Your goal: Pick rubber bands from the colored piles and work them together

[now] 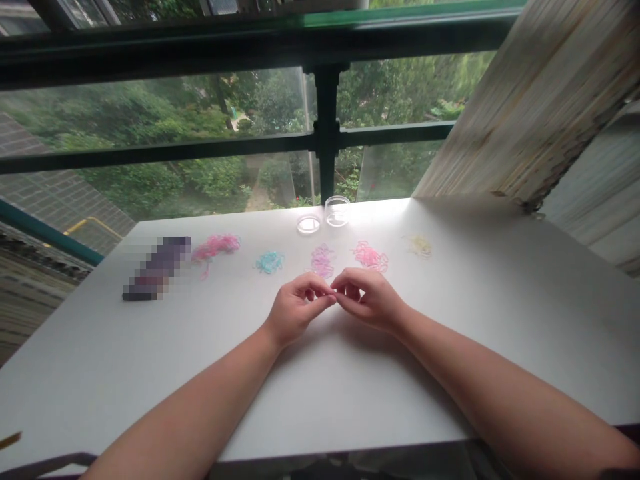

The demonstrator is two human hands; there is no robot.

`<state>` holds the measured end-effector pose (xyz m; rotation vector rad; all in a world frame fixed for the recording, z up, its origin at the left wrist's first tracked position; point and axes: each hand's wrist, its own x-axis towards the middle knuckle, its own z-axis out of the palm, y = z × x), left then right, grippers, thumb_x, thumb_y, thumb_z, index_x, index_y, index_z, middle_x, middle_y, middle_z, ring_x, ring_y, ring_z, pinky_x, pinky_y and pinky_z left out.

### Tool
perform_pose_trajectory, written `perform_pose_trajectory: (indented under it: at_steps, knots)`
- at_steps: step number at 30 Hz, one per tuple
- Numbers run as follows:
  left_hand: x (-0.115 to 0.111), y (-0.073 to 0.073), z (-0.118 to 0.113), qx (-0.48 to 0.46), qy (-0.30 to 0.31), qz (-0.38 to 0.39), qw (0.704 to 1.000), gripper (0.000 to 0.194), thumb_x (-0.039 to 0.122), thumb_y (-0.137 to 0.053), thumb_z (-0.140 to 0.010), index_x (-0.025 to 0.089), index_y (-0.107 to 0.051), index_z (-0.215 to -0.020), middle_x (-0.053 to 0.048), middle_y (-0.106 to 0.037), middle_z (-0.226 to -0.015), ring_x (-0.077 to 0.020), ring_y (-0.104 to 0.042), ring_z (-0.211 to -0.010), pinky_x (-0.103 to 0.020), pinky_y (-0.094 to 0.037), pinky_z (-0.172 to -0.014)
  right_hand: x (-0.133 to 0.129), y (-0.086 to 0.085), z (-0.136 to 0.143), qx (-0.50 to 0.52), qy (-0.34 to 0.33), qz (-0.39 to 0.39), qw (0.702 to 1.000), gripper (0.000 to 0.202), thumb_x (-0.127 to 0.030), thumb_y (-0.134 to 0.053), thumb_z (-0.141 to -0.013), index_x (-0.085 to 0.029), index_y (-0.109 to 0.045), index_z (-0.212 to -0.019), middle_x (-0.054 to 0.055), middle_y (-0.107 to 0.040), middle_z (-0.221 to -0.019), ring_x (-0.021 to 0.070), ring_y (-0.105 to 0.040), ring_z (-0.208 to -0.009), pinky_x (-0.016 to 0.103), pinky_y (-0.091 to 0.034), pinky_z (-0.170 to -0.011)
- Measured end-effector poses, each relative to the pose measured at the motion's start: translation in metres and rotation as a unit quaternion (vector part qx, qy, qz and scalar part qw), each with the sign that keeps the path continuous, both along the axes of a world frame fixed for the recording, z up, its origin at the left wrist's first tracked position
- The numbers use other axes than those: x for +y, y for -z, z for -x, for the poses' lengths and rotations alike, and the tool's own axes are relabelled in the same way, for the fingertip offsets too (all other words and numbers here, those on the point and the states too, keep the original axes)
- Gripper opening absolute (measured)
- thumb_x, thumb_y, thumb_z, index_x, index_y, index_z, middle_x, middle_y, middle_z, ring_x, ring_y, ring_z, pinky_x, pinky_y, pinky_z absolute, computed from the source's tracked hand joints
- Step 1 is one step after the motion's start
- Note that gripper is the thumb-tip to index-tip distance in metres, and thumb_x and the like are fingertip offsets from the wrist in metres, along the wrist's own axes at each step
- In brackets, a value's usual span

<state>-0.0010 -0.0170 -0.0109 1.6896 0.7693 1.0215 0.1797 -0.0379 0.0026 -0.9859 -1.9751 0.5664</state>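
My left hand (301, 305) and my right hand (371, 295) meet fingertip to fingertip above the table, each closed in a pinch. Whatever sits between the fingertips is too small to make out. Just beyond the hands lie a pile of lilac loops (323, 259) and a pile of pink loops (371, 257), which look like small elastic bands. Left of these is a turquoise pile (270, 262), and farther left a larger mixed, mostly pink pile (217, 247). A pale yellow pile (419, 246) lies to the right.
A clear round jar (337, 211) and a clear shallow lid (309, 225) stand at the back of the white table (175, 373). A blurred-out dark object (159, 268) lies at the left. Behind are green window bars (327, 133) and a curtain (490, 107) at the right.
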Motion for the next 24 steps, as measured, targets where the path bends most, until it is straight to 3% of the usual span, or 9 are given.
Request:
perform_pose_trajectory:
  at_steps: [11, 24]
  knots:
    - [0.001, 0.002, 0.0, -0.009, -0.01, 0.007, 1.0, 0.013, 0.026, -0.068, -0.074, 0.017, -0.061, -0.077, -0.003, -0.059, -0.076, -0.0139, -0.055, -0.072, -0.027, -0.044, -0.067, -0.001, 0.002, -0.001, -0.006, 0.001, -0.028, 1.0, 0.004, -0.014, -0.055, -0.077, -0.017, -0.057, -0.076, -0.002, -0.049, -0.06, 0.0071, -0.043, -0.05, 0.02, -0.036, -0.048]
    - [0.003, -0.007, 0.004, 0.074, -0.05, -0.085, 0.992, 0.007, 0.024, -0.064, -0.077, 0.018, -0.062, -0.08, -0.003, -0.062, -0.08, -0.0135, -0.055, -0.074, -0.025, -0.04, -0.062, 0.0, 0.002, -0.003, -0.001, 0.009, -0.031, 0.999, 0.004, -0.014, -0.055, -0.078, -0.017, -0.055, -0.075, -0.002, -0.047, -0.061, 0.0079, -0.041, -0.051, 0.021, -0.035, -0.049]
